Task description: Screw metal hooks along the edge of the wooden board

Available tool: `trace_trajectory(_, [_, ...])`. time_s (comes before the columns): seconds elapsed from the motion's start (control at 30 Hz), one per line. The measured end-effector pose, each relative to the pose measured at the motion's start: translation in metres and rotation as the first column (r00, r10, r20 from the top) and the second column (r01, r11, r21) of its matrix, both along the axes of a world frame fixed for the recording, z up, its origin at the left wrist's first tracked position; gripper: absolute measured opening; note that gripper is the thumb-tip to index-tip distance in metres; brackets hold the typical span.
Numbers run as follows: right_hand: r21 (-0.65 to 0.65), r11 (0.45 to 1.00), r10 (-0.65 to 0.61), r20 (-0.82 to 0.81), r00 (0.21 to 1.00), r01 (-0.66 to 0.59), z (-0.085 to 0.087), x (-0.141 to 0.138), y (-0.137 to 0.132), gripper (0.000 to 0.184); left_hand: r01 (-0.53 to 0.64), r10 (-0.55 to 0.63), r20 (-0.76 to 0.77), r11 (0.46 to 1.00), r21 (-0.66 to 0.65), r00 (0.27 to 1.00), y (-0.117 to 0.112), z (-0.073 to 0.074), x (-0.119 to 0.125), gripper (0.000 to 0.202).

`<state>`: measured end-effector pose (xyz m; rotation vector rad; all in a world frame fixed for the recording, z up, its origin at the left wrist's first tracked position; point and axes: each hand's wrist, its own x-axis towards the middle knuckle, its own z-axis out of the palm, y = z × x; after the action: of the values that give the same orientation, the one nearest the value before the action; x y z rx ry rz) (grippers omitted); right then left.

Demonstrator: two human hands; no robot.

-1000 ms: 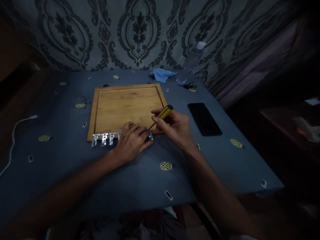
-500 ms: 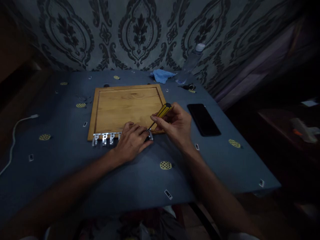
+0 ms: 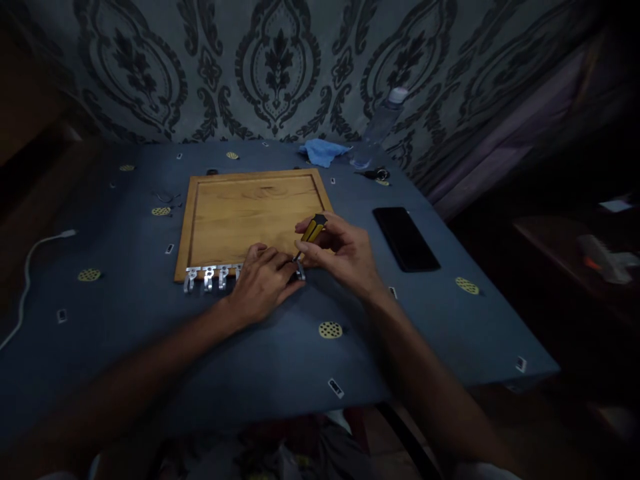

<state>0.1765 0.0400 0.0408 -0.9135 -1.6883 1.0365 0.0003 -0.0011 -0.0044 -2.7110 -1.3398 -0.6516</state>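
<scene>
A framed wooden board lies flat on the table. Along its near edge runs a metal hook rail with several silver hooks hanging over the side. My left hand is laid over the rail's right part, fingers bent around it and covering some hooks. In my right hand is a screwdriver with a yellow and black handle, pinched between thumb and fingers. Its shaft points down at the rail's right end, beside my left fingertips. Whether a screw is under the tip I cannot tell.
To the right lies a black phone. Behind the board are a blue cloth, a clear bottle and a small black item with a ring. A white cable runs along the table's left side.
My right hand has shifted slightly, and the screwdriver now stands more upright, its handle lower and further left. My left hand stays on the rail.
</scene>
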Motion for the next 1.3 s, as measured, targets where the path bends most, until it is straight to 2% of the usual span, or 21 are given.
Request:
trace_trajectory(0.1, [0.137,0.989,-0.054,0.016,0.998,0.051,-0.0054,-0.0023,0.0042,0.041,-0.004,0.004,-0.001,1.000,0.003,1.000,0.0002,-0.0008,0.0000,0.029])
trace_trajectory(0.2, [0.210,0.973,-0.109,0.036,0.993,0.099,-0.0080,-0.0024,0.0062,0.042,-0.005,0.005,0.000,1.000,-0.002,1.000,-0.0001,-0.0008,0.0003,0.028])
trace_trajectory(0.37, [0.108,0.983,-0.148,0.001,0.989,0.147,-0.0072,-0.0007,0.0037,0.029,-0.004,0.005,0.005,1.000,-0.011,1.000,-0.0008,-0.0002,0.0009,0.026])
trace_trajectory(0.47, [0.080,0.983,-0.168,-0.004,0.986,0.168,-0.0060,0.0000,0.0024,0.039,-0.002,0.002,0.004,1.000,-0.018,1.000,-0.0008,-0.0001,0.0009,0.026])
trace_trajectory(0.63, [0.120,0.974,-0.197,0.026,0.980,0.193,-0.0063,0.0016,0.0008,0.051,0.002,-0.002,0.003,1.000,-0.024,1.000,-0.0004,0.0004,0.0007,0.026])
trace_trajectory(0.73, [0.084,0.983,-0.164,0.028,0.986,0.161,-0.0072,0.0031,-0.0007,0.055,0.001,-0.001,0.004,1.000,-0.022,1.000,-0.0004,0.0006,0.0009,0.026])
trace_trajectory(1.0, [0.000,1.000,0.031,0.002,1.000,-0.031,-0.0052,0.0072,-0.0007,0.061,-0.005,0.005,0.008,1.000,-0.029,1.000,-0.0008,0.0001,0.0009,0.025])
trace_trajectory(1.3, [-0.048,0.998,0.045,-0.048,0.998,-0.047,-0.0023,0.0046,-0.0019,0.044,0.001,-0.001,0.003,1.000,-0.027,1.000,-0.0006,0.0012,0.0006,0.028])
